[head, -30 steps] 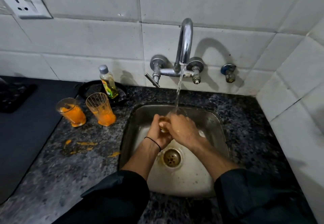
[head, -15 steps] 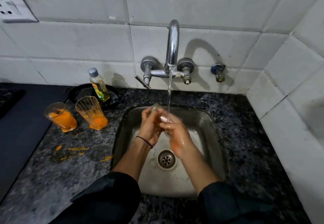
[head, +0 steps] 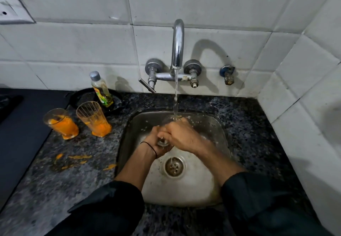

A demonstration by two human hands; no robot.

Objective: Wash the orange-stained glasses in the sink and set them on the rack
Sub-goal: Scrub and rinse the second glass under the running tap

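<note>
While water falls from the tap (head: 178, 45) in a thin stream (head: 175, 97), you have both hands over the sink (head: 142, 125), low in the basin and above the drain (head: 174, 166). Item, left hand (head: 152, 138): fingers curled, gripping the near side of a clear glass (head: 163, 143), a black band (head: 149, 146) at the wrist. Item, right hand (head: 186, 134): fingers curled over the same glass from the other side, knuckles up, the stream striking just at its fingertips. Item, the glass: tilted between your two palms, base toward you, mostly hidden by the fingers; whether there is orange in it cannot be told. Item, two more glasses on the speckled counter (head: 79, 176) left of the sink, upright and just beside each other: the left glass (head: 60, 123) and the right glass (head: 94, 118), both orange-stained. Item, behind them, a bottle (head: 101, 90) standing in a black dish (head: 81, 97). Item, orange smears (head: 79, 156) on the counter, nearer you
</note>
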